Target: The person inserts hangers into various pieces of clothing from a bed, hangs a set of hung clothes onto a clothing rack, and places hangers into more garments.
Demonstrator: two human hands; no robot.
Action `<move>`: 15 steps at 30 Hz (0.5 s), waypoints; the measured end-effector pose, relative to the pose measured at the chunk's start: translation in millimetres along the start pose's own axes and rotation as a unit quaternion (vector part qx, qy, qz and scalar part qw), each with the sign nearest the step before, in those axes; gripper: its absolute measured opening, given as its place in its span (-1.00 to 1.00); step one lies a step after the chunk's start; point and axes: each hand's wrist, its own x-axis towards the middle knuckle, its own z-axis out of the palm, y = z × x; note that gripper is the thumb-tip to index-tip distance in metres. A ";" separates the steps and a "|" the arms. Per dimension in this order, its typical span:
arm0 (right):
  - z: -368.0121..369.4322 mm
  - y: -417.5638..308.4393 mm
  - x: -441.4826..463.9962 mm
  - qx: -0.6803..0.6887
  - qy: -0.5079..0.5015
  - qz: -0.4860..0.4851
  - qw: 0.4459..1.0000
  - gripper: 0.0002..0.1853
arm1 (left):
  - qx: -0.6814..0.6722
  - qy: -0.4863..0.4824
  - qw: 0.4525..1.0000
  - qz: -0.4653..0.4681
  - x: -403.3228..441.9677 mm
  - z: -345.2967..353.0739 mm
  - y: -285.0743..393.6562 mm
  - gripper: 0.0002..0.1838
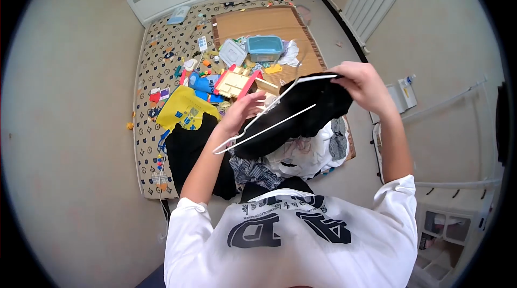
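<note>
Gripped the hanger [269, 106] by its right end, along with the black garment [301, 118], in the fingers of the right hand [363, 86]. Held the left hand [242, 113] with fingers loosely spread near the hanger's bare left end; could not tell whether touching. Had the black garment draped under the hanger. Seemed busy dressing the hanger, right side apparently on, left not yet. Called, probably, for working cloth over the hanger's left end.

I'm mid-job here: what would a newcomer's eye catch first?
Probably the black garment and white hanger at centre, held up by the right hand. Next, the yellow cloth at left on the bed. The blue bin farther back stands out too.
</note>
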 end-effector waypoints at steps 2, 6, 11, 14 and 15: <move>-9.1 -3.7 0.9 0.010 0.008 0.003 1.000 -0.80 | 0.172 0.014 0.984 0.037 3.7 -2.1 -22.8 -0.42; -18.3 -14.4 4.3 -0.002 0.011 -0.001 1.000 -0.80 | 0.368 0.023 0.924 0.105 48.9 1.8 -88.8 -0.30; -36.8 -12.1 -5.9 0.015 0.037 -0.001 0.999 -0.77 | 0.403 -0.057 0.913 0.012 47.4 34.4 -37.4 -0.62; -54.9 -4.2 -22.3 0.006 0.034 0.011 0.999 -0.77 | 0.433 0.014 0.900 0.048 44.0 4.7 -20.6 -0.74; -57.5 -2.1 -26.3 -0.017 0.024 0.021 0.999 -0.77 | 0.390 -0.001 0.921 0.023 42.8 -10.8 -12.9 -0.77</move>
